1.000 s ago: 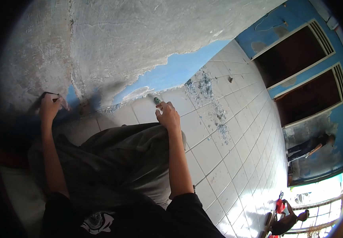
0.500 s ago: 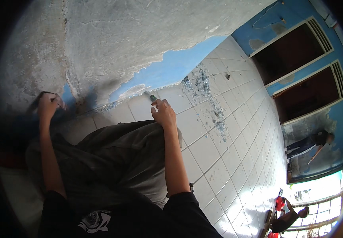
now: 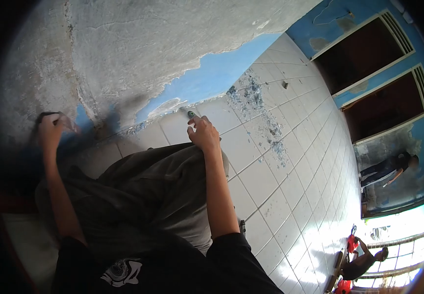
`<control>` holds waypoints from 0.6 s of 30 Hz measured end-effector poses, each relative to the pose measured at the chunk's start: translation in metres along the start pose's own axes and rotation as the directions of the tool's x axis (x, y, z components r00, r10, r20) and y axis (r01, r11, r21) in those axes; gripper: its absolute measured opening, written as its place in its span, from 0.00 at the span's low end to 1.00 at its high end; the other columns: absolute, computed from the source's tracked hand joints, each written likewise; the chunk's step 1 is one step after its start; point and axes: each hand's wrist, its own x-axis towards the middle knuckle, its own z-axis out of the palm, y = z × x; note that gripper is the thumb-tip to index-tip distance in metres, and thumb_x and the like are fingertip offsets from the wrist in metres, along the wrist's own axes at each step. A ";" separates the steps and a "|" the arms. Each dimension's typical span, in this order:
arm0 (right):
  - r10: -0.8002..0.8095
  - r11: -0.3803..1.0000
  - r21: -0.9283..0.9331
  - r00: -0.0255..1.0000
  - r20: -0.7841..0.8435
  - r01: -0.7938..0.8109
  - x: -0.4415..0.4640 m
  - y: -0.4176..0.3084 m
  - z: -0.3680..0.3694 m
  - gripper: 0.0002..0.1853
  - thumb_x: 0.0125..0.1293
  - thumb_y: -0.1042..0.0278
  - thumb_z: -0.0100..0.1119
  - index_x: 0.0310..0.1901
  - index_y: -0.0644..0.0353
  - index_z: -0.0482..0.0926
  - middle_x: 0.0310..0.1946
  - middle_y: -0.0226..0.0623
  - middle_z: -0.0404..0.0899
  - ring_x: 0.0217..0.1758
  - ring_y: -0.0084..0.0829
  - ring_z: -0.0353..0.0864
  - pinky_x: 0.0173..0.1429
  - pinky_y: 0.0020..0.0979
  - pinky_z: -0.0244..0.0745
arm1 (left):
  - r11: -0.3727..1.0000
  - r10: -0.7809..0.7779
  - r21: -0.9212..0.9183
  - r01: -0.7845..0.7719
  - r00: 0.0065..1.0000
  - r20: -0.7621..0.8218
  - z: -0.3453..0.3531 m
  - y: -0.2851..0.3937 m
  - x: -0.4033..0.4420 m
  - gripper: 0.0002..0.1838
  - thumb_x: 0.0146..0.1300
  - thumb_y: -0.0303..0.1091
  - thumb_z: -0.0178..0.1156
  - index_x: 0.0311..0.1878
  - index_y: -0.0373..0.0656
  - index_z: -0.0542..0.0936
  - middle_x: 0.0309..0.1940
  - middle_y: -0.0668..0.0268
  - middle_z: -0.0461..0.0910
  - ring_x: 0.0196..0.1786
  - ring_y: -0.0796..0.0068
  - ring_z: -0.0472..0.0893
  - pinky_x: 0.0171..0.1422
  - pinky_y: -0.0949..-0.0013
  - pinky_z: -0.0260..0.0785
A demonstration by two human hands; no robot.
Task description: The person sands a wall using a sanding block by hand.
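Note:
My left hand (image 3: 51, 128) is closed on a thin, dark, pinkish-edged sheet (image 3: 70, 122) and presses it against the lower part of the bare grey wall (image 3: 138, 34). Motion blurs the sheet; it looks like sandpaper, but its surface cannot be made out. Resting by my knee, my right hand (image 3: 204, 132) has its fingers loosely bent and apart. Just beyond those fingertips shows a small green rounded piece (image 3: 191, 114), like the end of a tool handle, near the foot of the wall. Whether the fingers touch it I cannot tell.
Blue paint (image 3: 212, 73) remains along the wall's lower edge. Flakes and debris (image 3: 266, 117) lie on the white tiled floor (image 3: 251, 176), with a small dark block (image 3: 285, 85) beyond. One person (image 3: 393, 169) stands by the far wall; another (image 3: 361, 264) is near the bright window.
My left hand has shifted slightly left along the wall with the sheet. My right hand keeps nearly the same pose by the knee. The whole view has tilted a little.

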 end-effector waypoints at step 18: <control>0.018 1.000 -0.003 1.000 0.023 -0.018 0.002 -0.001 0.003 0.12 0.52 0.63 0.56 0.39 0.53 0.76 0.43 0.41 0.74 0.45 0.43 0.76 0.47 0.42 0.72 | 0.994 -0.081 -0.062 0.085 0.994 0.069 0.047 -0.023 -0.001 0.11 0.55 0.35 0.57 0.35 0.36 0.78 0.28 0.58 0.79 0.20 0.70 0.78 0.20 0.70 0.69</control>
